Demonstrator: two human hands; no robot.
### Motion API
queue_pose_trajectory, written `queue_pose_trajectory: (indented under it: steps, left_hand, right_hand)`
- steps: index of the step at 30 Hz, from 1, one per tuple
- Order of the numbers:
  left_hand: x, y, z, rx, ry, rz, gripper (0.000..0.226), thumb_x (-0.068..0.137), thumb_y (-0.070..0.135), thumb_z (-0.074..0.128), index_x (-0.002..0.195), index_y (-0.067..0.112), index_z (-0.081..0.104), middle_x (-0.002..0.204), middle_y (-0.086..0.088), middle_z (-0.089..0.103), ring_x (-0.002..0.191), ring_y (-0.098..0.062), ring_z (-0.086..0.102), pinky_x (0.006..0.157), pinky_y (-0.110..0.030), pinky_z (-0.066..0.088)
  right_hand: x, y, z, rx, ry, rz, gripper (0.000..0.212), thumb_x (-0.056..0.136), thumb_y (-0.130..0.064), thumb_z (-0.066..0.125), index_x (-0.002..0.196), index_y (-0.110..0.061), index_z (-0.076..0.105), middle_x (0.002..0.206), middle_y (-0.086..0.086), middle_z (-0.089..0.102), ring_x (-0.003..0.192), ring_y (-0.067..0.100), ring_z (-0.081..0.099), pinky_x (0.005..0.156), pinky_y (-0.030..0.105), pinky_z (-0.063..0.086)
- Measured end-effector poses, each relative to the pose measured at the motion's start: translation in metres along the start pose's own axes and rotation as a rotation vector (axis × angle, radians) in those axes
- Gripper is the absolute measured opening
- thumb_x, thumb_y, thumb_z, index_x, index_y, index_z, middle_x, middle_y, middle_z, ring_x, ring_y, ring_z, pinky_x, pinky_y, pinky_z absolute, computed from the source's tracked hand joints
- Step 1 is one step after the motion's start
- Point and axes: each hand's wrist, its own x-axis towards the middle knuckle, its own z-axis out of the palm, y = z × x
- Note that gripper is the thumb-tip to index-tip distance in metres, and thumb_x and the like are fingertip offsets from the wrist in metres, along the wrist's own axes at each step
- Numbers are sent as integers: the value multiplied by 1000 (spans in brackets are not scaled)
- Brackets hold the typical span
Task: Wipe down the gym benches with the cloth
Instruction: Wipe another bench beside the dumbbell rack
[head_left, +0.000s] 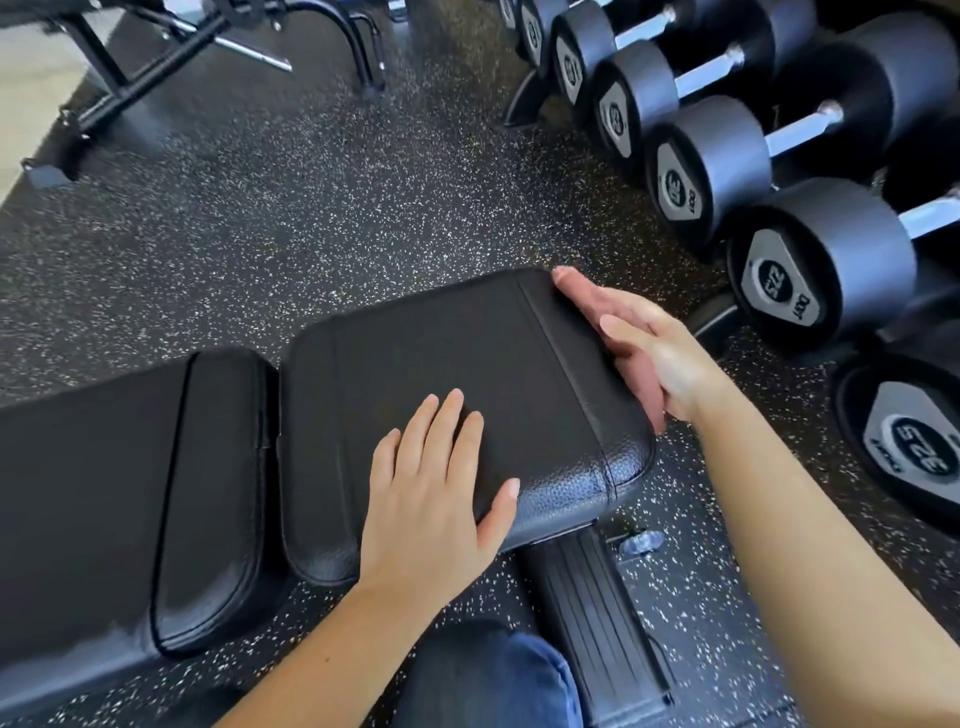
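bench (467, 364) is laid lower left to centre, seat end pointed right. left hand (431, 483) is spread flat on it; cloth (576, 291) is pressed to seat end by flat right hand (660, 358). dumbbells (852, 244) marked 22.5, 32.5.

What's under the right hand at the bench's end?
A pinkish cloth, pressed by the right hand onto the end of the seat pad. The hand covers its middle, so its full shape is hidden.

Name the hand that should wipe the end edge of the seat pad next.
Right. The right hand presses the pink cloth against the end edge of the seat pad. The left hand lies flat on top of the pad, with no cloth under it.
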Motion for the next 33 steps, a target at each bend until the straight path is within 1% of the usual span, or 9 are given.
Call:
queue_pose_trajectory:
  steps: [5,7,9,11,13,19,23,29,33]
  left_hand:
    - [-1,2,1,6,-26,8,58,87,48,40,120,5,62,138,-13,51,128,-29,45,99,-44,31]
    - [-1,2,1,13,-26,-1,58,87,49,40,120,6,62,138,-12,51,128,-29,45,100,-45,30]
    - [-1,1,2,11,-19,-3,59,87,49,39,121,6,62,139,-12,50,129,-29,45,101,-45,30]
    - [0,1,2,16,-15,-7,59,87,49,39,122,6,61,140,-13,49,130,-29,44,101,-45,30]
    - [-2,1,1,11,-11,-6,59,87,49,39,122,5,60,140,-13,49,130,-29,43,101,-45,30]
    - [-2,1,2,14,-8,-2,60,89,49,39,124,5,59,141,-14,48,131,-31,43,101,-46,31]
    - [-3,1,4,23,23,2,61,88,50,39,123,4,59,140,-14,48,130,-31,43,102,-46,30]
    - [-2,0,7,23,49,9,60,87,49,41,121,4,60,140,-14,49,130,-31,44,101,-47,30]
    - [-2,2,7,10,42,12,60,86,49,42,120,4,62,139,-15,50,129,-32,45,100,-48,32]
  right_hand:
    - [20,-26,13,-290,6,-97,32,90,-13,59,116,-32,59,127,-12,57,112,1,54,89,6,40]
    - [40,-44,28,-224,-121,-39,24,92,-27,57,115,-25,63,108,-15,68,76,4,64,65,18,50]
    - [51,-53,40,-191,-158,-12,25,95,-27,51,112,-15,64,93,-10,73,37,7,46,35,21,37]
    - [52,-50,43,-310,12,-31,16,89,-22,58,102,-22,68,102,-9,70,61,6,60,59,27,53]
    - [37,-40,37,-399,162,-67,17,84,-17,65,94,-31,68,110,-11,64,97,1,58,87,14,42]
    - [16,-31,26,-320,179,-45,23,86,-20,65,106,-30,64,108,-14,61,99,-2,56,77,-1,38]
    - [47,-50,39,-51,-52,120,34,93,-31,55,124,-17,57,69,-11,72,60,1,66,55,14,51]
    - [34,-35,32,150,-106,301,44,76,-56,68,105,-22,71,110,11,68,106,23,64,91,35,49]
    - [-41,-2,29,441,-24,381,36,93,-44,51,102,-16,72,95,4,72,85,16,69,71,28,56]
